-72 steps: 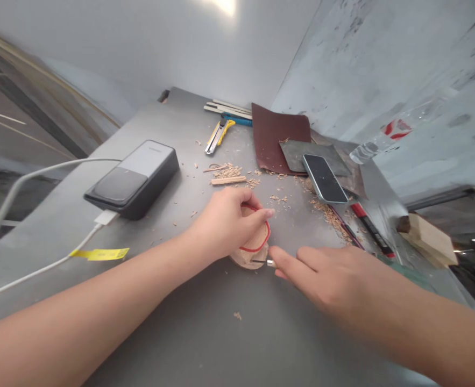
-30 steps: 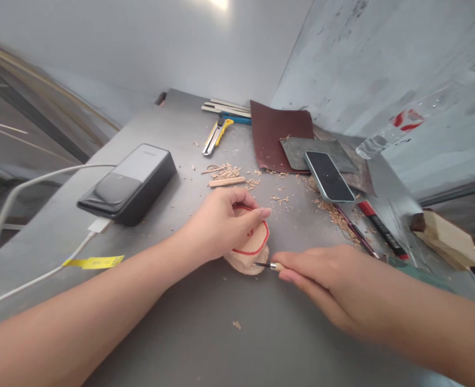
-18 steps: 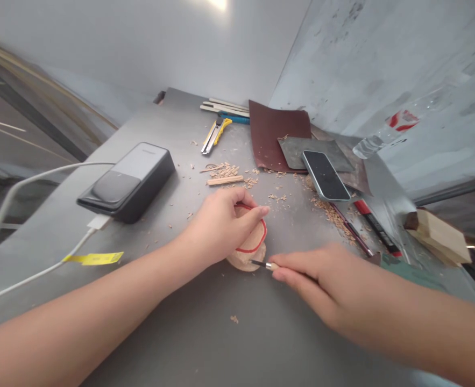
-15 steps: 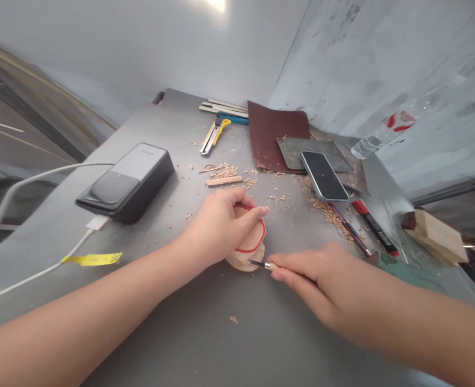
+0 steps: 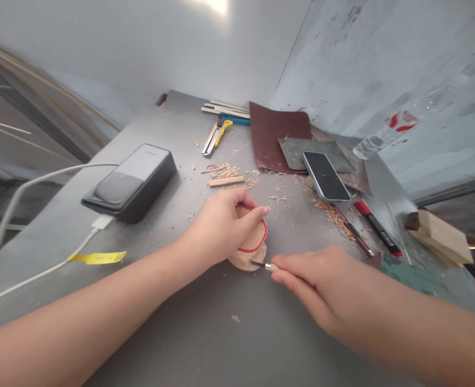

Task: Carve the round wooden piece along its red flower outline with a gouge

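A rounded piece of light wood (image 5: pixel 254 238) with a red line drawn on it lies on the grey table (image 5: pixel 205 333). My left hand (image 5: pixel 227 226) grips its far left part, thumb on top and fingers curled round the edge. In my right hand (image 5: pixel 313 282) is a carving tool (image 5: pixel 266 265) with a dark metal shaft and a light handle, mostly hidden in the palm. The tool's tip touches the near surface of the wood, outside the red line. Small wood shavings (image 5: pixel 235 318) lie just in front.
Behind the hands are a wood stick (image 5: pixel 226 181), a yellow cutter (image 5: pixel 217 137) and brown sandpaper (image 5: pixel 277 134). A phone (image 5: pixel 326 176), a red-capped marker (image 5: pixel 378 228) and a bottle (image 5: pixel 386 134) are to the right. A black device (image 5: pixel 130 183) with a white cable stands left.
The whole view has shifted slightly, with things appearing a little further right. Both hands keep their grips, and the tool tip stays on the near part of the wood.
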Motion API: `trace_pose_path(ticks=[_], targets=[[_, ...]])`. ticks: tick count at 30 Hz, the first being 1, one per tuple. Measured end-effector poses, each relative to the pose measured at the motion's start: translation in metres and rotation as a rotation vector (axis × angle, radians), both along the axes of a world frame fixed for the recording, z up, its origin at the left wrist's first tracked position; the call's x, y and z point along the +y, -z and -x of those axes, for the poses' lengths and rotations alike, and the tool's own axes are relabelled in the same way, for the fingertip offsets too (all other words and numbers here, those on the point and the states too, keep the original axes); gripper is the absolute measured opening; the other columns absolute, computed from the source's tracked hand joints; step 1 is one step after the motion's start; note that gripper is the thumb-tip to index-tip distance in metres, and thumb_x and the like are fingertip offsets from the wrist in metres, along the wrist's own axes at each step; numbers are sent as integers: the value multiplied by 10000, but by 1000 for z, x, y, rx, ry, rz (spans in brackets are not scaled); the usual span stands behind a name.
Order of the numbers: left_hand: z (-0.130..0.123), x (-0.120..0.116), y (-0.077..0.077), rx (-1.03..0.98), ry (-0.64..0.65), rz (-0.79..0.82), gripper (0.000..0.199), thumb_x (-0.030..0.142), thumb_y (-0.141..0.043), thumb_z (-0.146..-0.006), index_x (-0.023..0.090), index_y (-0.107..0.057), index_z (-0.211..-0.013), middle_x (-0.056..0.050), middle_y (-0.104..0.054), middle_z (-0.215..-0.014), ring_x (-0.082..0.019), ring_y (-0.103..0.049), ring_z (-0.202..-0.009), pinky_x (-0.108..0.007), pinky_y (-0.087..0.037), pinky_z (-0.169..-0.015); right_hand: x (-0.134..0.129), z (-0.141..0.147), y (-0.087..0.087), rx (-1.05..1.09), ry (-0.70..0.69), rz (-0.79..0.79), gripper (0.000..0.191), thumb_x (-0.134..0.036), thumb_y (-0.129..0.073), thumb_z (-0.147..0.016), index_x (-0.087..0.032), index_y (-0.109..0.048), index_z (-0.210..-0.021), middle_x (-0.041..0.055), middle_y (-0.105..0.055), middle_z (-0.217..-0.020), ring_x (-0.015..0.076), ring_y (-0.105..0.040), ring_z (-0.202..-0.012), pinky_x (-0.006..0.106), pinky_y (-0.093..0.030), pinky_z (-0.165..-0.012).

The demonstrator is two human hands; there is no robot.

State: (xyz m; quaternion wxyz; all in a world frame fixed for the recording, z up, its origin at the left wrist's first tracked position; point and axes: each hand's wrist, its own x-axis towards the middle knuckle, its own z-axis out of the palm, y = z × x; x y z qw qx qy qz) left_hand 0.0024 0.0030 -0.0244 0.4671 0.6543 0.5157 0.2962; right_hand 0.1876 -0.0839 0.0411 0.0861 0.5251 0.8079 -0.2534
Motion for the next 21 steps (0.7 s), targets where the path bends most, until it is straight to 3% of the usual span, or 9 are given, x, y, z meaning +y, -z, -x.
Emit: trace_pose_path(ticks=[3, 5, 7, 9, 11, 13, 15, 19, 21], targets=[[0, 0, 0, 2, -1, -6, 269, 467, -687, -862, 225, -647, -751, 20, -651, -654, -160, -574, -640, -293, -453, -664, -7, -6, 7, -109, -338, -425, 348, -91, -419, -942, -110, -691, -1160, 39, -596, -645, 173, -473, -471, 318, -213, -476], [0, 0, -1, 3, 3, -13, 272, 467, -682, -865, 223, -648, -753, 14, -661, -665, -164, -580, -645, -291, -453, -655, -10, -6, 9, -112, -378, -505, 376, -78, -410, -943, -89, -676, -1209, 41, -588, -646, 175, -464, -466, 324, -204, -469], [0, 0, -1, 2, 11, -15, 281, 476, -673, -871, 222, -649, -754, 10, -656, -653, -169, -585, -643, -291, -453, -640, -8, -1, 6, -46, -202, -329, 304, -162, -393, -1005, -152, -697, -1010, 17, -567, -623, 150, -427, -461, 306, -223, -464], [-1, 0, -1, -2, 15, -15, 285, 484, -668, -874, 224, -652, -759, 11, -636, -623, -176, -589, -636, -291, -453, -623, -4, 6, 0, 59, 72, -10, 362, -303, -382, -1053, -198, -601, -785, -13, -517, -603, 123, -388, -484, 272, -247, -460], [-1, 0, -1, -3, 11, -18, 283, 484, -671, -872, 224, -656, -761, 11, -627, -610, -180, -592, -631, -291, -453, -610, 1, 9, -5, 149, 304, 305, 440, -447, -367, -1063, -208, -493, -716, -42, -401, -584, 109, -321, -502, 244, -242, -435], [0, 0, -1, 1, 7, -21, 282, 481, -676, -868, 222, -657, -757, 7, -633, -618, -180, -593, -632, -290, -456, -606, 3, 9, -6, 185, 363, 429, 463, -497, -346, -1062, -209, -476, -722, -48, -342, -599, 107, -284, -518, 235, -226, -422], [0, 0, -1, 2, 9, -25, 283, 480, -673, -869, 221, -657, -756, 4, -646, -637, -177, -595, -638, -289, -461, -613, 2, 4, -2, 133, 217, 261, 421, -410, -343, -1069, -201, -553, -770, -39, -393, -605, 113, -305, -516, 251, -223, -446], [0, -1, -1, 8, 11, -37, 284, 486, -667, -871, 222, -664, -765, 6, -653, -647, -177, -601, -654, -285, -470, -636, -6, -8, 12, -34, -284, -375, 347, -180, -361, -1019, -136, -684, -1135, 8, -512, -626, 154, -356, -493, 319, -156, -495], [0, -1, -1, 13, 10, -37, 280, 480, -670, -868, 221, -663, -761, 6, -658, -651, -175, -599, -654, -286, -471, -645, -8, -8, 14, -31, -290, -391, 345, -179, -353, -1025, -136, -680, -1127, 12, -526, -637, 157, -370, -493, 325, -165, -498]])
